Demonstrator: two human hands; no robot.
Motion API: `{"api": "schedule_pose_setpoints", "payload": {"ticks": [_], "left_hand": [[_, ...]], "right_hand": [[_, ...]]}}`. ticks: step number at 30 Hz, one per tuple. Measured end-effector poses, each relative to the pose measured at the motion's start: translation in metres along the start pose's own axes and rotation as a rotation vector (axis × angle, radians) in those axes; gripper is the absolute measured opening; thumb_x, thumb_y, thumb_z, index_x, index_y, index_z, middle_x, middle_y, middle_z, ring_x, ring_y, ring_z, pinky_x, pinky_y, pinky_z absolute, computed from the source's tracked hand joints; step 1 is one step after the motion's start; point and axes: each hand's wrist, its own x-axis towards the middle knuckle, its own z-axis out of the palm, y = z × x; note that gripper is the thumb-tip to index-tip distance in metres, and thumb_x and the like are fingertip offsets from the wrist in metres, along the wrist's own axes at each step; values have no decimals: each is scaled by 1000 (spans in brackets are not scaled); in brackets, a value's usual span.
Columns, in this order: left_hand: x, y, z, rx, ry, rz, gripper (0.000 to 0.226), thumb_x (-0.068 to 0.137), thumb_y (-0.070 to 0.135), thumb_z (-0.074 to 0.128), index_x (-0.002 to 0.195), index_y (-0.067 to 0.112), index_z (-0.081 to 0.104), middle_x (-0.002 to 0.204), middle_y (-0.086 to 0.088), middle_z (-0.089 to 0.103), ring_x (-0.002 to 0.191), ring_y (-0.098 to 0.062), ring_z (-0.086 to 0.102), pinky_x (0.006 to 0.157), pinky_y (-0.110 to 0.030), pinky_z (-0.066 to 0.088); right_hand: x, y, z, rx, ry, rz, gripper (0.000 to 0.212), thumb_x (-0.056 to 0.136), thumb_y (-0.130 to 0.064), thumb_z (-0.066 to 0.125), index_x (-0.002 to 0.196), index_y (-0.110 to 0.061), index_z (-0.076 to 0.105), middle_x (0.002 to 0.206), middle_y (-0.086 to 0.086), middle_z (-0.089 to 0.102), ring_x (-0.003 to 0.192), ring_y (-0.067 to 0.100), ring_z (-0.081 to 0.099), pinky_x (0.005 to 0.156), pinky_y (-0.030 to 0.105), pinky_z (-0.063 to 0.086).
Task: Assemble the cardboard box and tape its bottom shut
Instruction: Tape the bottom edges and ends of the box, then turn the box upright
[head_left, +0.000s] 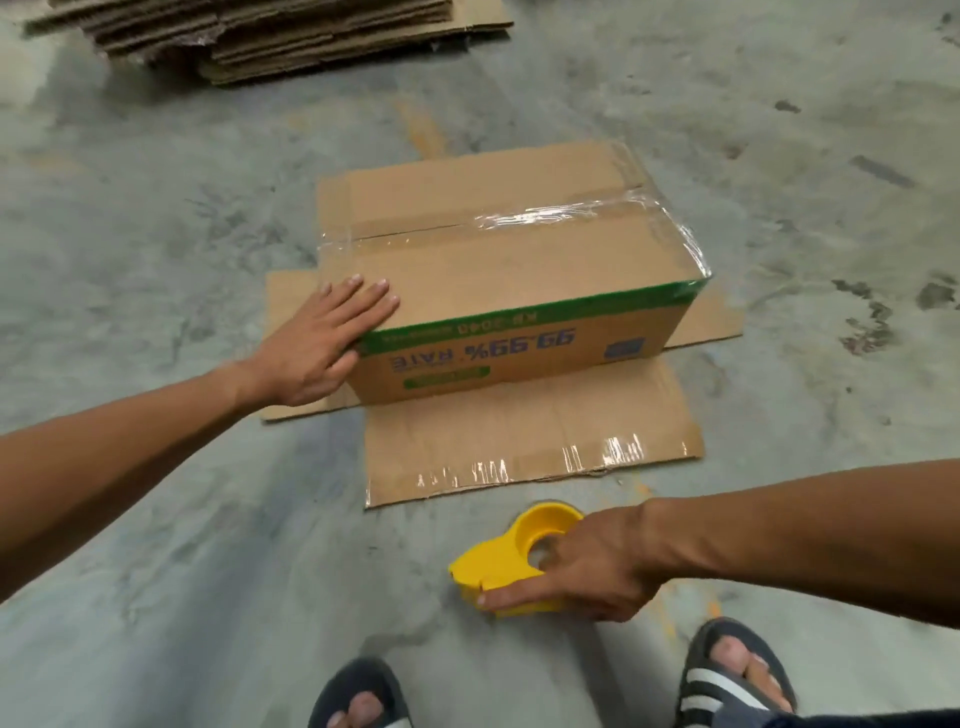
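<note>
Taped box (498, 270) printed "99.99% RATE" upside down, left grip (322, 343) flat on it, right grip (587, 566) clasping yellow tape dispenser (506, 558)

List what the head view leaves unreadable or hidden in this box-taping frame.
- Tape roll inside the yellow dispenser: covered by the right hand.
- Box far and left sides, and its underside: face away from the head view.
- Small green print under "99.99% RATE": upside down, too small.
- Flat cardboard stack: cut off by the top edge.
- Near left corner: under the left hand.

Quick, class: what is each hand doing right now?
Left hand: open, flat on the cardboard box.
Right hand: closed on the yellow tape dispenser.
</note>
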Motion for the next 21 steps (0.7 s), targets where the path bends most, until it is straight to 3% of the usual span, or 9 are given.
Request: {"api": "schedule_pose_setpoints", "payload": {"ticks": [3, 6, 9, 11, 13, 16, 18, 21], "left_hand": [[-4, 3, 3, -240, 112, -250, 72, 86, 33, 22, 156, 21, 10, 164, -5, 0, 151, -21, -6, 122, -49, 1], [11, 23, 0, -479, 262, -503, 67, 92, 31, 23, 155, 10, 13, 164, -8, 0, 151, -19, -3, 120, -31, -3], [24, 24, 2, -472, 324, -642, 66, 99, 38, 32, 155, 6, 15, 164, -12, 5, 152, -23, 0, 121, -35, 5], [29, 13, 4, -478, 280, -715, 71, 97, 47, 35, 154, 9, 17, 161, -17, 19, 149, -30, 14, 120, -43, 18], [36, 3, -2, -511, 255, -729, 71, 91, 53, 35, 149, 13, 24, 144, -16, 45, 132, -34, 43, 108, -47, 38], [48, -3, -12, -540, 240, -729, 64, 96, 44, 40, 147, 11, 21, 131, -15, 58, 111, -36, 59, 93, -41, 48], [58, -6, -16, -547, 224, -770, 67, 99, 42, 39, 151, 10, 10, 134, -19, 57, 111, -38, 59, 92, -40, 46], [71, -16, -21, -569, 204, -830, 74, 100, 45, 36, 154, 10, -1, 138, -24, 53, 115, -41, 57, 95, -40, 44]], "right_hand": [[12, -4, 9, -164, -14, -82, 93, 92, -4, 53, 154, -42, -4, 122, 26, 53, 100, 43, 56, 65, 39, 32], [19, 1, 15, -243, 34, -124, 89, 93, -4, 50, 154, -42, -2, 120, 27, 53, 101, 43, 55, 65, 43, 39], [22, 11, 23, -261, 110, -184, 91, 92, -5, 52, 153, -47, -1, 108, 24, 60, 94, 40, 56, 64, 42, 44], [24, 15, 25, -251, 176, -214, 91, 90, -14, 59, 150, -53, 2, 102, 20, 65, 91, 39, 61, 64, 40, 47], [21, 14, 8, -173, 264, -230, 69, 94, -28, 55, 150, -48, 21, 96, 16, 69, 85, 38, 65, 66, 39, 50], [13, 17, -34, -195, 576, -213, 46, 100, -40, 38, 145, -39, 36, 82, 7, 65, 74, 32, 65, 53, 30, 44], [7, 39, -64, -174, 847, -91, 40, 97, -35, 45, 137, -33, 48, 78, 1, 64, 69, 26, 63, 46, 30, 47], [-9, 98, -108, -121, 1182, 103, 33, 94, -25, 50, 126, -23, 59, 86, 0, 66, 76, 23, 63, 55, 35, 52]]}}
